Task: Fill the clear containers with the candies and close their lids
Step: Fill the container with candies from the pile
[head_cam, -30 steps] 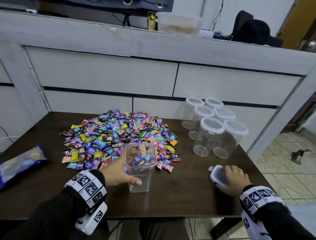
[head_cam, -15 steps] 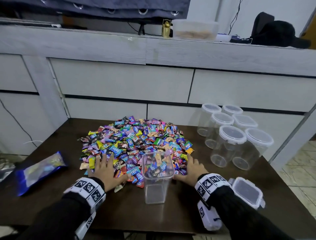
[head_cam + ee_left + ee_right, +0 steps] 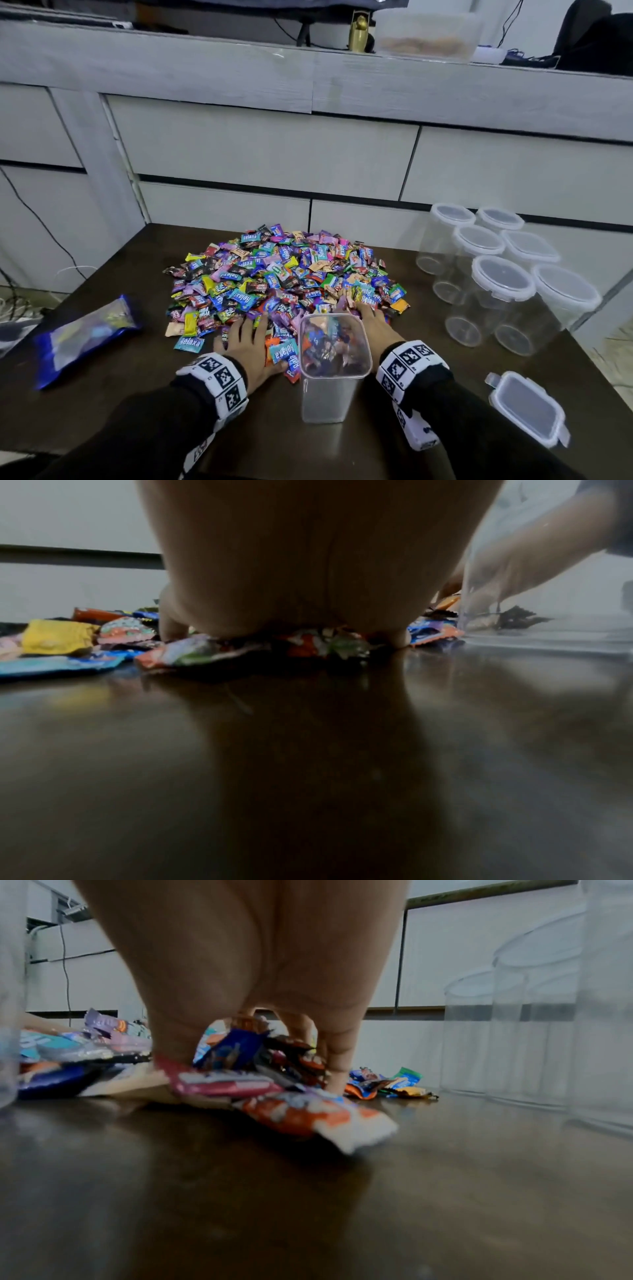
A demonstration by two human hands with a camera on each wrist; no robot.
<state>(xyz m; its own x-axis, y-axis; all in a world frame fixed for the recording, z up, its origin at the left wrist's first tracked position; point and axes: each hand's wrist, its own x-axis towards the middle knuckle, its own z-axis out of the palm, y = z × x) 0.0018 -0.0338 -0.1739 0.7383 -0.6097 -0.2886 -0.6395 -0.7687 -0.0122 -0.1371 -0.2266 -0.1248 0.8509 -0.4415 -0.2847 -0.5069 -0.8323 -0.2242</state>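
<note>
Left grip (image 3: 247,346) is lying palm-down on the near edge of the heap of small bright-wrapped candies (image 3: 284,274), fingers spread fairly flat and pressing wrappers against the dark glossy brown surface (image 3: 144,404); whether any candy is actually pinched, I cannot tell. Farther left, a blue and clear plastic bag (image 3: 82,337) is lying flat on that surface. Between the two hands, a tall square clear plastic container (image 3: 330,370) is standing upright and open, without its lid; candies are showing through its walls. Right grip (image 3: 373,329) is resting on the heap just beside the container's right wall, fingers curving down over a clump of wrappers, as the right wrist view shows. Six round clear lidded jars (image 3: 503,284) are standing grouped at the far right. A rectangular clear lid with white clips (image 3: 529,409) is lying near the right edge.
</note>
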